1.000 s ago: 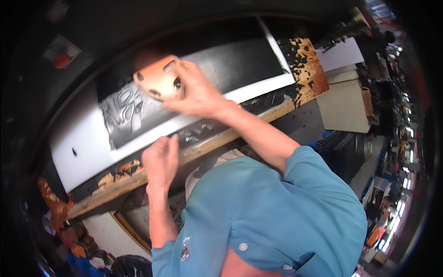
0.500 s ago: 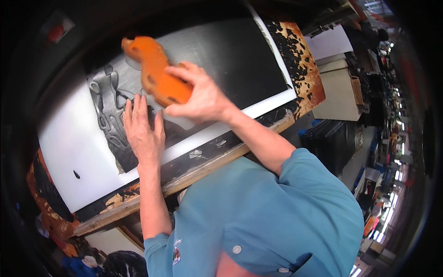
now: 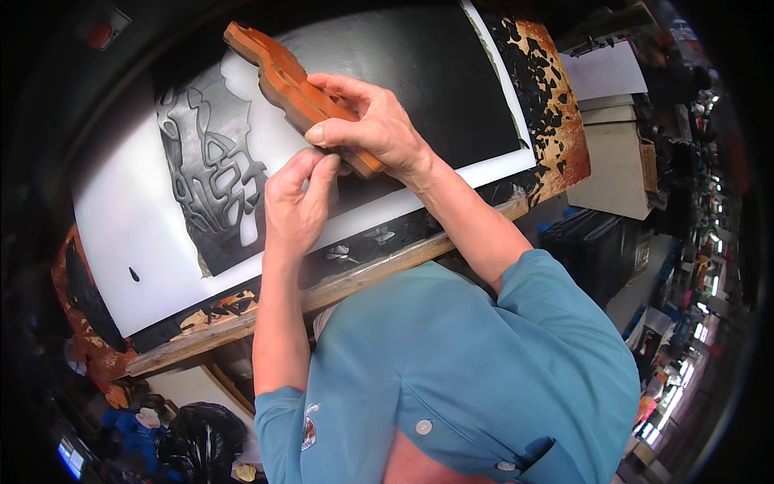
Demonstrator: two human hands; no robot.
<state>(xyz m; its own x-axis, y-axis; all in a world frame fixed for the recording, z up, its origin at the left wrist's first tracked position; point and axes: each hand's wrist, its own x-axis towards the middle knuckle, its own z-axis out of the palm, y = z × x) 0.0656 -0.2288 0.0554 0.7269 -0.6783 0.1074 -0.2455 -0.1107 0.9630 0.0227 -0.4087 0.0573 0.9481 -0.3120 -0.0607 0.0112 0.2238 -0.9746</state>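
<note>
My right hand (image 3: 372, 129) grips a long, wavy-edged orange cutting die (image 3: 282, 71), tilted up on its side above the work surface. Close against the die's lower end is my left hand (image 3: 297, 202), thumb and fingers pinched together; whatever is between the fingertips is hidden. Below lies a smooth black sheet (image 3: 419, 89), which looks like leather. Its left part is cut into thin, looping leftover strips (image 3: 211, 161) with openings between them. A white board (image 3: 133, 234) shows under the sheet and through the cut-outs.
A worn wooden edge (image 3: 339, 286) runs along the table's near side. Black scraps (image 3: 548, 89) litter the brown surface at right. Beyond stand a pale box (image 3: 609, 161) and a black stack (image 3: 597, 246). A small black piece (image 3: 134, 274) lies on the white board's left.
The die has been lifted and tipped from flat to on its side, baring a white cut-out beneath. My left hand has left the black sheet and closed into a pinch at the die's lower end.
</note>
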